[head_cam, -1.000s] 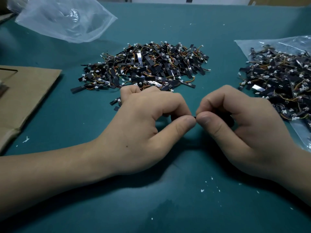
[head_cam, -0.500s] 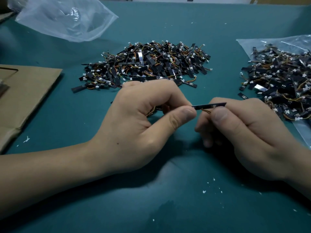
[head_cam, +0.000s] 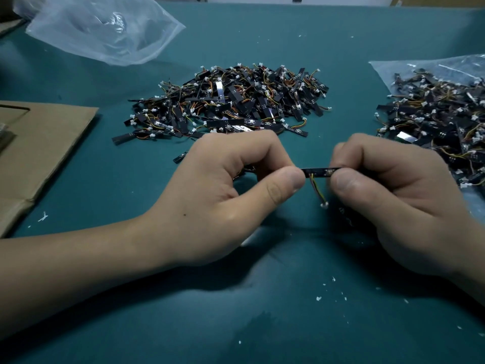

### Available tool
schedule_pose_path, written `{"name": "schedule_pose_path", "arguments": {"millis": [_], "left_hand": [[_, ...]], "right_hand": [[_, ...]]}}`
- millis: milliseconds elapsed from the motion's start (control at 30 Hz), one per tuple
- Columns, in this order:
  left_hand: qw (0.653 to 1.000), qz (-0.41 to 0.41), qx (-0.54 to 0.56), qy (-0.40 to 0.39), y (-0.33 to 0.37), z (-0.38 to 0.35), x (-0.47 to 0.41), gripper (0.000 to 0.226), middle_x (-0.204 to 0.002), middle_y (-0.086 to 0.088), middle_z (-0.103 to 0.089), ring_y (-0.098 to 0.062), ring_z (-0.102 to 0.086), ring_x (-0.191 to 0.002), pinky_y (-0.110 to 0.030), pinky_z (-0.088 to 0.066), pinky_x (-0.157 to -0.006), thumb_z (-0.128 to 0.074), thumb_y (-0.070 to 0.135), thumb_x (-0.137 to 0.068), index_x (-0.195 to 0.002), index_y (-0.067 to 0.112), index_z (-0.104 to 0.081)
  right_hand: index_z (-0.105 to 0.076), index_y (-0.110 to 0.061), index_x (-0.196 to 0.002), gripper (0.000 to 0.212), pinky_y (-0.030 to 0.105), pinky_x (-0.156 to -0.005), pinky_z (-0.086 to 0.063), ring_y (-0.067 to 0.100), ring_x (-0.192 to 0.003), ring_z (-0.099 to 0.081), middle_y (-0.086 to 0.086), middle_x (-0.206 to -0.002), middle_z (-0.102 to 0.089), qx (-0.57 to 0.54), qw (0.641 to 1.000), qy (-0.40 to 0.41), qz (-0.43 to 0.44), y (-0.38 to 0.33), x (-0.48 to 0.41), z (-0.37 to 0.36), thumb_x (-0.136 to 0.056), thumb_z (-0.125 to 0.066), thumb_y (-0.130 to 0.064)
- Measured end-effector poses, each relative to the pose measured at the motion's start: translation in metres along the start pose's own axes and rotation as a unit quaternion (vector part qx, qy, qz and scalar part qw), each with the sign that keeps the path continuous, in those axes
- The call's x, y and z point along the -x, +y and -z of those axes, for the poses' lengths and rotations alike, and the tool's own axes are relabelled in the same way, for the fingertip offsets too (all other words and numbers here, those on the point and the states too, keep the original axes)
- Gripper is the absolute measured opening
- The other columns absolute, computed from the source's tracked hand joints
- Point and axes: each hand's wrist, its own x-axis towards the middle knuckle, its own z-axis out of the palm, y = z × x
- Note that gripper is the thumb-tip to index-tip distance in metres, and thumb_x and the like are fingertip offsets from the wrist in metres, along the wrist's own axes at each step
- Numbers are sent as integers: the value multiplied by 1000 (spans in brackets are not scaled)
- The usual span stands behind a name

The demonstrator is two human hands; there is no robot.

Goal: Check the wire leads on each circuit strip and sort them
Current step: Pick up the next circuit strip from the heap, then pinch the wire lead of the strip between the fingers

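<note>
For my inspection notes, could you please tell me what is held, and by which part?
One black circuit strip, pinched at its ends: the left hand takes the left end, the right hand the right end. Its wire lead hangs free.

Black circuit strip (head_cam: 319,171) sitting level, pinched at its ends by left hand (head_cam: 223,195) and right hand (head_cam: 393,195). Wire leads (head_cam: 316,189) hanging down, ending in white connector (head_cam: 324,205). Strip pile (head_cam: 225,106) lying behind; second pile (head_cam: 441,114) lying far right.
</note>
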Motion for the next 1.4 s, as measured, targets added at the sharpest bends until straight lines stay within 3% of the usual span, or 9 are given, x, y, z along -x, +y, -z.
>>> {"name": "schedule_pose_path", "arguments": {"millis": [100,267,333,433,667,900,1067,1400], "left_hand": [[1000,5,-22,-19,-1,1,-3,18,-69,6,-61,-4,-54,-65,-11,-37,-66,-66,16,-95,-79,9,-67],[995,-20,-90,-46,-1,-1,-2,21,-67,14,-56,-6,-56,-68,-23,-36,-76,-66,20,-94,-74,16,-62],[994,-18,-98,-41,-1,-1,-2,22,-68,16,-53,-3,-54,-69,-27,-33,-78,-65,22,-95,-74,18,-60],[996,-17,-76,-38,-1,0,-3,21,-66,10,-55,-9,-54,-67,-20,-35,-74,-64,19,-94,-74,13,-62],[995,10,-68,-65,-2,-1,-5,18,-66,7,-60,-14,-58,-66,-13,-37,-67,-61,18,-97,-80,13,-65],[992,-13,-113,-58,-2,-2,-2,21,-68,20,-58,1,-59,-70,-42,-38,-86,-58,26,-100,-89,24,-76],[990,-21,-130,-51,1,-2,0,18,-72,25,-57,-1,-59,-79,-40,-32,-90,-59,27,-98,-90,28,-76],[989,-9,-135,-55,3,-3,1,20,-76,17,-63,-3,-60,-80,-41,-32,-91,-56,30,-97,-89,28,-74]], "right_hand": [[-54,-22,-73,27,21,-50,-32,12,-49,-39,0,-55,-45,-11,998,-55,-1,0,-3,1,-98,-50,-32],[-52,-25,-69,31,25,-50,-36,14,-51,-44,-1,-55,-47,26,995,-95,4,5,-5,-1,-99,-46,-31],[-54,-27,-71,30,24,-50,-36,15,-51,-45,-1,-56,-48,36,995,-88,11,5,-5,-1,-100,-46,-30],[-54,-36,-75,27,23,-51,-37,15,-51,-48,-2,-56,-51,15,996,-88,14,3,-5,0,-100,-47,-31],[-55,-34,-73,26,23,-49,-37,16,-49,-48,0,-54,-52,35,997,-70,21,2,-4,0,-98,-50,-30],[-56,-33,-72,27,24,-48,-37,16,-47,-48,0,-52,-53,24,998,-61,20,2,-4,1,-98,-49,-29],[-56,-34,-71,27,26,-48,-39,16,-48,-50,-2,-53,-54,26,997,-67,9,2,-4,0,-97,-49,-29],[-56,-23,-69,30,33,-49,-40,19,-48,-49,4,-53,-52,35,996,-86,0,4,-5,-1,-96,-48,-32]]}}
